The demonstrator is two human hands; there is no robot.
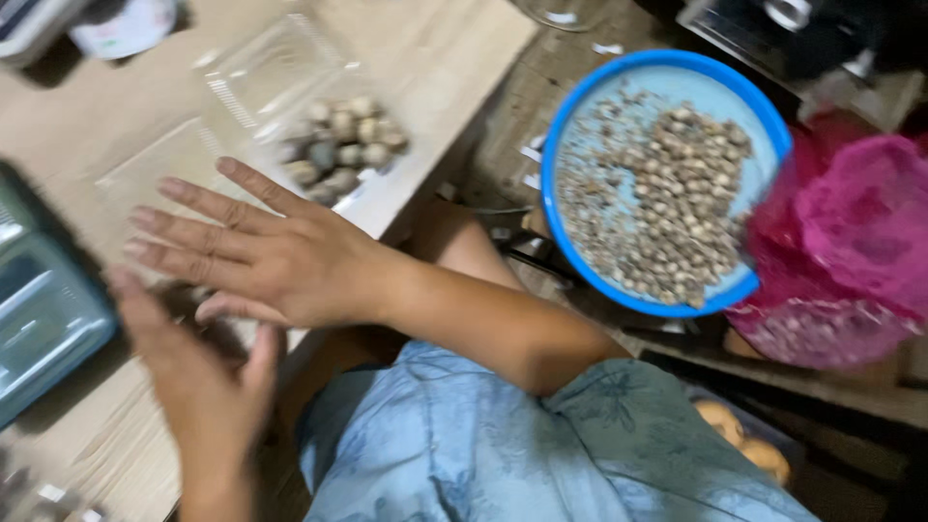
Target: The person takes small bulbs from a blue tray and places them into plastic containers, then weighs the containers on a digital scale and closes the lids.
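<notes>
A clear plastic clamshell tray (290, 106) lay open on the pale wood-grain worktop (435, 58), its long axis running from near left to far right, with mottled, rounded nuts (343, 145) heaped at its near right end. Just near it, the right hand (266, 251) hovered flat, fingers spread and pointing left, grasping nothing. The left hand (198, 377) rose below it, open, blurred. A round blue basin (667, 184) of small beads stood right, beside pink mesh (851, 242).
</notes>
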